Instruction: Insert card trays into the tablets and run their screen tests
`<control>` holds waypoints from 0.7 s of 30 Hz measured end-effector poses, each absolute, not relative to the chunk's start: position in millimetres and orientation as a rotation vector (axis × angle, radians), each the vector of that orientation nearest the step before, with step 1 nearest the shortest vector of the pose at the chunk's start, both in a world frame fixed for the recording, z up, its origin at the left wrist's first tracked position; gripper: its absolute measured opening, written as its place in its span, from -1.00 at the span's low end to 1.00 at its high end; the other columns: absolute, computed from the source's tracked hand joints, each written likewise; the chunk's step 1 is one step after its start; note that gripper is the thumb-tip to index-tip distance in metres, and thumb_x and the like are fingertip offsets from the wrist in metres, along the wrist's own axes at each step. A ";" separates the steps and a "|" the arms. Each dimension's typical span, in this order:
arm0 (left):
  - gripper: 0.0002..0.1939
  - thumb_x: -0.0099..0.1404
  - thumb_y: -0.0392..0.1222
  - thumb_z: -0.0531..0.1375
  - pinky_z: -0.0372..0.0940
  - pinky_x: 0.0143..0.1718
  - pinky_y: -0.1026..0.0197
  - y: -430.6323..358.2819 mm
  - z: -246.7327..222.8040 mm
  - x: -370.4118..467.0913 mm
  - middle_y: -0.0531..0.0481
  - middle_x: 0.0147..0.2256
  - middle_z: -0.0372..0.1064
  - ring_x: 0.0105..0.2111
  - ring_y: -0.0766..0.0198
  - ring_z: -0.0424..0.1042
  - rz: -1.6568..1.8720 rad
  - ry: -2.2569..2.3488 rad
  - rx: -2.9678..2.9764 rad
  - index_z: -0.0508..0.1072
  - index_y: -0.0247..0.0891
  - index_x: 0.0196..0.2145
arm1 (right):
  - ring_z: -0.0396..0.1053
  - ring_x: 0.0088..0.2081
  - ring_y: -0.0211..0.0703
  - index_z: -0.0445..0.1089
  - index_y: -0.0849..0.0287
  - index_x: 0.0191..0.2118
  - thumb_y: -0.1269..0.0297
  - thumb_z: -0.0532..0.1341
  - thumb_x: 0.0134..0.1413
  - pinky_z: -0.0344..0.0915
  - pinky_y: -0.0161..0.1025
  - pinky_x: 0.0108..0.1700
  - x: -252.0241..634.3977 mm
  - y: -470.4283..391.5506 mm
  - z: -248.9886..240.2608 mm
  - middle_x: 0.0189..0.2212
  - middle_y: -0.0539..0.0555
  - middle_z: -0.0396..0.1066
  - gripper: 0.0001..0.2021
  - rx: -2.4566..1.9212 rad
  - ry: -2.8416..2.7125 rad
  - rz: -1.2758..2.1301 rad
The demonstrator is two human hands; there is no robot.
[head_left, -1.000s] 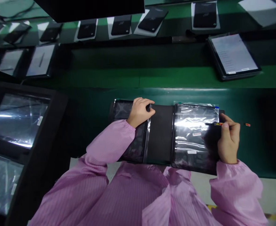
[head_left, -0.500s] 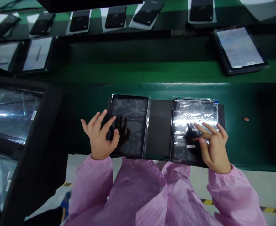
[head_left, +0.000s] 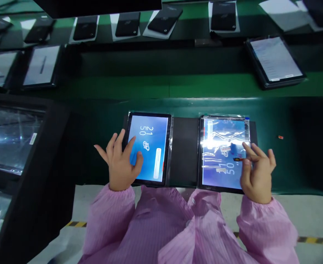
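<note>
Two tablets lie side by side on a flat dark sheet (head_left: 185, 154), both screens lit blue with a clock. My left hand (head_left: 122, 163) is spread over the left edge of the left tablet (head_left: 153, 165), thumb and forefinger reaching over its screen. Clear film covers the right tablet (head_left: 213, 179), which has small pale labels and bright reflections. Over its right side, my right hand (head_left: 257, 174) pinches a small dark piece with orange and yellow (head_left: 238, 159) between thumb and forefinger. Its other fingers are extended.
A tiny orange-red piece (head_left: 280, 137) lies on the green mat to the right. Beyond stands a stack of tablets (head_left: 277, 62), with more tablets (head_left: 42, 66) at the far left. Several black devices (head_left: 223, 16) rest on white sheets along the back. A black rack (head_left: 54, 146) stands close on the left.
Both tablet screens have gone from dark to lit. My right hand has shifted slightly right over the right tablet, still pinching the small piece. My left hand has barely moved.
</note>
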State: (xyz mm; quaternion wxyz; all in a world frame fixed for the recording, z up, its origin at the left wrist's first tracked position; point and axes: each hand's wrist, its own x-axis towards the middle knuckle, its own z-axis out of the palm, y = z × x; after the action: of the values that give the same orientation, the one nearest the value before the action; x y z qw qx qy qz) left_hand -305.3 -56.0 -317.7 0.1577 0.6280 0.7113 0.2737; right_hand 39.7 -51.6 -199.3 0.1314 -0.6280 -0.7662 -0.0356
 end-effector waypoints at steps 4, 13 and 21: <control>-0.61 0.34 -0.14 0.08 -0.48 0.30 -0.39 -61.4 -320.3 -305.5 -0.19 0.27 0.15 0.30 -0.14 0.05 0.824 2.118 1.734 0.41 -0.16 0.10 | 0.24 0.23 0.00 0.17 0.12 -0.26 0.45 0.02 0.22 -0.13 0.22 0.32 20.6 -48.2 -203.6 0.06 0.19 0.43 -0.92 -1.593 -2.526 0.025; -0.62 0.33 -0.17 0.10 -0.49 0.30 -0.41 -77.8 -326.3 -319.3 -0.16 0.28 0.13 0.31 -0.19 0.02 0.801 2.218 1.539 0.44 -0.10 0.08 | 0.35 0.12 0.23 0.26 0.19 -0.16 0.40 0.04 0.22 -0.11 0.39 0.28 49.5 -57.4 -199.9 -0.12 0.30 0.51 -0.89 -1.845 -2.154 -0.396; -0.57 0.30 -0.17 0.07 -0.47 0.30 -0.38 -72.1 -320.5 -299.6 -0.15 0.27 0.15 0.29 -0.11 0.06 0.912 2.116 1.752 0.39 -0.13 0.12 | 0.30 0.18 0.13 0.18 0.18 -0.22 0.45 0.01 0.22 -0.07 0.42 0.26 -29.2 -78.5 -233.5 -0.04 0.30 0.46 -0.93 -1.766 -2.249 0.000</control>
State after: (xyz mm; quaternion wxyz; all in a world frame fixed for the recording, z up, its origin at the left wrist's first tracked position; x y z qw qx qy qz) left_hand -299.6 -72.1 -320.5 0.1228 0.6007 0.7254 0.3128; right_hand -29.2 -78.5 -233.5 0.1409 -0.6114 -0.7787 -0.0002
